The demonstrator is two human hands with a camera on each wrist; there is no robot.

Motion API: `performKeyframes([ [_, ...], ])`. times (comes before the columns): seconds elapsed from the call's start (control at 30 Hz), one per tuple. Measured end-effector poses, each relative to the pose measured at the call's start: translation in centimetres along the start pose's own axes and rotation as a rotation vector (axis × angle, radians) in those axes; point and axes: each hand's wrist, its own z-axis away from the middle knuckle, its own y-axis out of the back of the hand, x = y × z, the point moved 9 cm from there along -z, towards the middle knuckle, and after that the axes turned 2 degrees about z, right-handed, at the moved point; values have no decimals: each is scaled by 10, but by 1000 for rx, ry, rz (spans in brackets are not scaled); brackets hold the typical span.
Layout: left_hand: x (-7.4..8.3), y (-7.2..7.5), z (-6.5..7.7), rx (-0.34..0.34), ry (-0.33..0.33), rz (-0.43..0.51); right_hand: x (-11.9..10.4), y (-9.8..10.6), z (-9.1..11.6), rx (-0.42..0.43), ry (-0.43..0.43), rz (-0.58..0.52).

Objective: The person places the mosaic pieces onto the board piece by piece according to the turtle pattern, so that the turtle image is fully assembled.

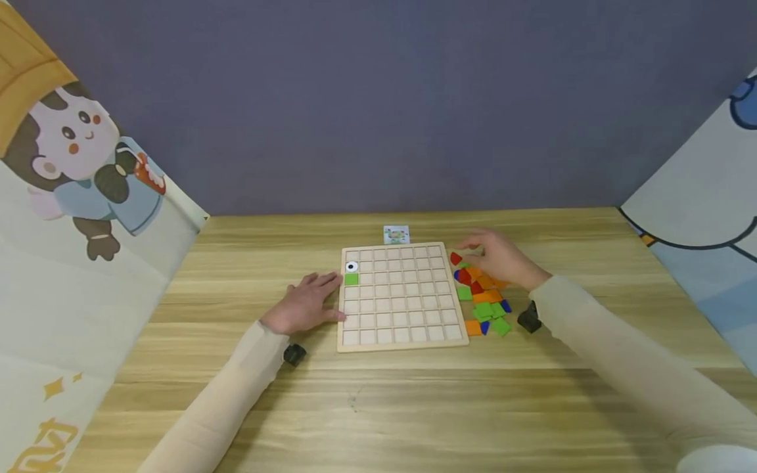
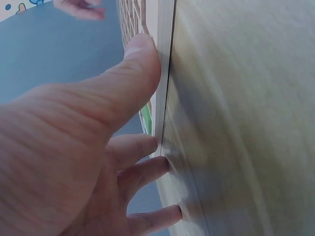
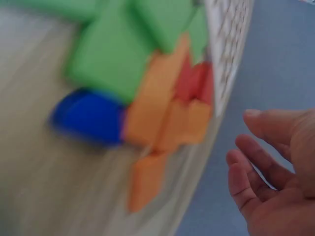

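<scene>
A wooden grid board point(image 1: 403, 345) lies flat on the table. Its left column carries a white tile with a black dot point(image 1: 351, 267), and a green square tile point(image 1: 351, 279) sits just below that. My left hand point(image 1: 304, 305) rests at the board's left edge, thumb on the rim and fingers spread. Over the far end of a heap of coloured pieces hovers my right hand point(image 1: 499, 256), fingers loosely bent and apart, holding nothing in the right wrist view. Nearest its fingertips is a red piece point(image 1: 456, 258). Orange pieces point(image 1: 485, 297), green pieces point(image 1: 483, 311) and a blue piece point(image 3: 88, 117) lie in the heap.
A small picture card point(image 1: 396, 234) lies behind the board's far edge. Beyond the table point(image 1: 402, 407) stands a dark wall panel point(image 1: 402, 112). Cartoon-printed panels point(image 1: 77, 263) flank both sides. A black device point(image 1: 294, 355) sits at the left wrist, another point(image 1: 529, 318) at the right.
</scene>
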Motion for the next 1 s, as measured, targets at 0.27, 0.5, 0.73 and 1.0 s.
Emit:
performKeyframes([
  [0.27, -2, -2, 0, -1, -6, -9, 13, -12, 1, -70, 64, 41],
  [0.5, 1, 0, -1, -1, -16, -7, 5, -16, 3, -100, 132, 18],
  [0.73, 3, 0, -1, -1, -23, -4, 6, -15, 6, -116, 176, 40],
  [1.0, 1, 0, -1, -7, -13, -12, 6, -17, 6, -106, 195, 45],
])
